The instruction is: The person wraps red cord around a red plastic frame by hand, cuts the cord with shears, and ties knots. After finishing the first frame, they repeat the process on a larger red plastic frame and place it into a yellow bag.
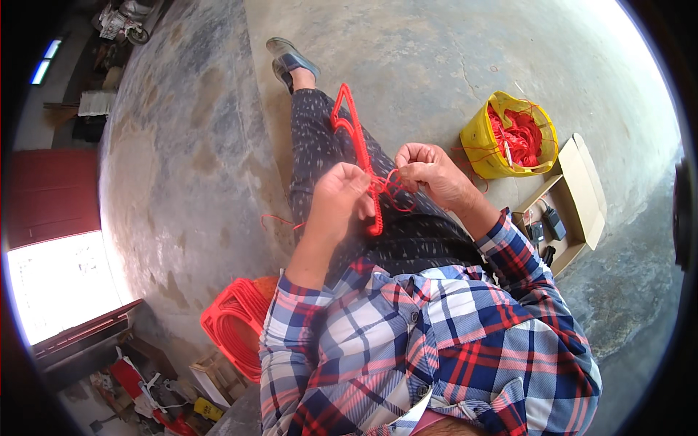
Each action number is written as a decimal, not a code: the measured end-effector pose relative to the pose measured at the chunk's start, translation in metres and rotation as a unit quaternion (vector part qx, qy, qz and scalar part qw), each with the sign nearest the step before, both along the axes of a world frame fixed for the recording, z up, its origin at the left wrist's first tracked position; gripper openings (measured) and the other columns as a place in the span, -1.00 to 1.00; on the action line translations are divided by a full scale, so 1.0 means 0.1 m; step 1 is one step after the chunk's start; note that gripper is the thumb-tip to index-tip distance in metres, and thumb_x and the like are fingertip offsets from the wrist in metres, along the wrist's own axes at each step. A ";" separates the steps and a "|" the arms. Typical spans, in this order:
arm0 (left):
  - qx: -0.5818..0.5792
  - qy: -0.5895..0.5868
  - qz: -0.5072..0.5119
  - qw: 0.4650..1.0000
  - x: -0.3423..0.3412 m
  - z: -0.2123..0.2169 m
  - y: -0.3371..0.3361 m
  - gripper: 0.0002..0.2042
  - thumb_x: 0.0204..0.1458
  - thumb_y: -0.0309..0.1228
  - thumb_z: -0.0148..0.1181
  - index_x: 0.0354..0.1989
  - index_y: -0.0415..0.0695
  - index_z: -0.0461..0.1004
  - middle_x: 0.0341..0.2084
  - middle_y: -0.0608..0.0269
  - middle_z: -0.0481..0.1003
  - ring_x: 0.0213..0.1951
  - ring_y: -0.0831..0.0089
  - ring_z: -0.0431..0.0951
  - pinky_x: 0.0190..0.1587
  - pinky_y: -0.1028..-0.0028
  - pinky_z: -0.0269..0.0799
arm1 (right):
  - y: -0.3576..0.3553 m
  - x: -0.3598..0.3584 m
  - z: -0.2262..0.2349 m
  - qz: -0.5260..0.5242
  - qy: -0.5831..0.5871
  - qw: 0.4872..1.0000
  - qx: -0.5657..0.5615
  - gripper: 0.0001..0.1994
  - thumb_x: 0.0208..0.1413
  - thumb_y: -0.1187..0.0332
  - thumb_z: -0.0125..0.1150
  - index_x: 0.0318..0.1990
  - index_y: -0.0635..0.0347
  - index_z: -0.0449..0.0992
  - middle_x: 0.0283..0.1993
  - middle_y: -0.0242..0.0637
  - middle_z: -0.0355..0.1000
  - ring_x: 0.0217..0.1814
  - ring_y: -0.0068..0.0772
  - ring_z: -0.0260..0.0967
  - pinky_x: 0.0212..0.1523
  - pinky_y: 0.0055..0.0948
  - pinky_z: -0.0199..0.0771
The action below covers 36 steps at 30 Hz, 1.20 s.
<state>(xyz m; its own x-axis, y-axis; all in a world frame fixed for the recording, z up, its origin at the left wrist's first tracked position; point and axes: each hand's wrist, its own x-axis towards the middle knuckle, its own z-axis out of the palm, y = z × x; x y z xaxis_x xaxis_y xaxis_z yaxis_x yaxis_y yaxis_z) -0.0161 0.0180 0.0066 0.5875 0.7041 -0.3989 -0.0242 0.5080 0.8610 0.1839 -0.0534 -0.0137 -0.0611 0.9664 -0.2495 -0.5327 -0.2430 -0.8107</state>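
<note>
Over my lap lies a narrow red frame (358, 138), wrapped in cord and shaped much like a clothes hanger. My left hand (340, 190) is closed around its nearer part, thumb and fingers pressed together. Loose loops of thin red cord (392, 190) gather beside that grip. My right hand (430, 173), just right of the frame, pinches a strand of this cord between thumb and fingers. The left fingertips are partly hidden behind the hand and loops. A thin red tail of cord (275, 218) trails out to the left of my leg.
A yellow bucket (480, 145) full of red cord stands at the right. Next to it, an open cardboard box (589, 189) holds black devices. At my left side is a stack of red wrapped frames (234, 312). Clutter and a wooden crate (218, 374) lie at lower left.
</note>
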 end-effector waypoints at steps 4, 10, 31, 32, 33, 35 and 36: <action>0.006 0.001 -0.002 1.000 0.03 0.05 -0.03 -0.84 0.12 -0.43 0.19 -0.25 -0.16 0.33 -0.54 0.26 0.49 -0.69 0.56 0.43 -0.68 0.64 0.24 | -0.01 0.00 0.05 0.100 -0.080 0.992 -0.012 -0.89 0.05 0.35 0.19 -0.41 0.16 0.44 -0.52 -0.54 0.33 -0.51 -0.72 0.19 -0.46 -0.66 0.18; 0.061 0.005 -0.006 0.998 0.09 0.07 -0.05 -0.89 0.21 -0.42 0.07 -0.23 -0.19 0.32 -0.54 0.27 0.47 -0.73 0.65 0.31 -0.69 0.69 0.19 | 0.07 -0.12 0.17 -0.002 -0.101 0.994 0.043 -0.85 0.14 0.34 0.23 -0.35 0.23 0.50 -0.43 -0.47 0.43 -0.34 -0.70 0.32 -0.30 -0.64 0.34; -0.120 -0.070 0.259 0.956 0.00 -0.01 0.22 -0.88 0.25 -0.35 -0.06 -0.30 -0.09 0.26 -0.69 0.27 0.36 -0.80 0.57 0.19 -0.79 0.59 0.02 | -0.17 0.03 -0.21 0.056 0.104 0.989 0.085 -0.87 0.10 0.38 0.21 -0.45 0.17 0.46 -0.41 -0.45 0.40 -0.39 -0.61 0.29 -0.30 -0.59 0.29; -0.119 -0.070 0.260 0.956 -0.01 -0.03 0.22 -0.88 0.25 -0.35 -0.06 -0.30 -0.09 0.26 -0.69 0.27 0.36 -0.80 0.57 0.19 -0.79 0.59 0.02 | -0.18 0.05 -0.24 0.001 0.168 0.985 0.046 -0.86 0.11 0.36 0.19 -0.46 0.16 0.45 -0.39 -0.42 0.41 -0.40 -0.57 0.30 -0.30 -0.57 0.29; -0.054 -0.026 0.243 0.968 0.02 0.03 0.22 -0.87 0.26 -0.34 -0.07 -0.30 -0.09 0.25 -0.68 0.22 0.39 -0.80 0.56 0.22 -0.79 0.59 0.04 | -0.18 0.02 -0.24 -0.032 0.123 0.990 0.058 -0.85 0.17 0.31 0.13 -0.42 0.14 0.43 -0.35 -0.35 0.42 -0.40 -0.52 0.31 -0.31 -0.53 0.32; 0.056 0.031 0.208 0.976 0.04 0.01 0.22 -0.85 0.28 -0.31 -0.08 -0.28 -0.10 0.25 -0.63 0.12 0.47 -0.78 0.56 0.30 -0.77 0.60 0.08 | -0.17 -0.01 -0.20 -0.074 0.146 0.987 0.005 -0.83 0.19 0.28 0.09 -0.38 0.14 0.42 -0.37 -0.34 0.42 -0.44 -0.52 0.30 -0.35 -0.54 0.32; 0.057 0.031 0.209 0.976 0.01 -0.02 0.23 -0.85 0.28 -0.31 -0.08 -0.28 -0.10 0.25 -0.63 0.12 0.47 -0.78 0.56 0.30 -0.77 0.60 0.08 | -0.16 -0.02 -0.14 -0.113 0.168 0.978 -0.046 -0.82 0.22 0.25 0.06 -0.34 0.15 0.41 -0.39 -0.32 0.42 -0.47 -0.51 0.29 -0.38 -0.54 0.32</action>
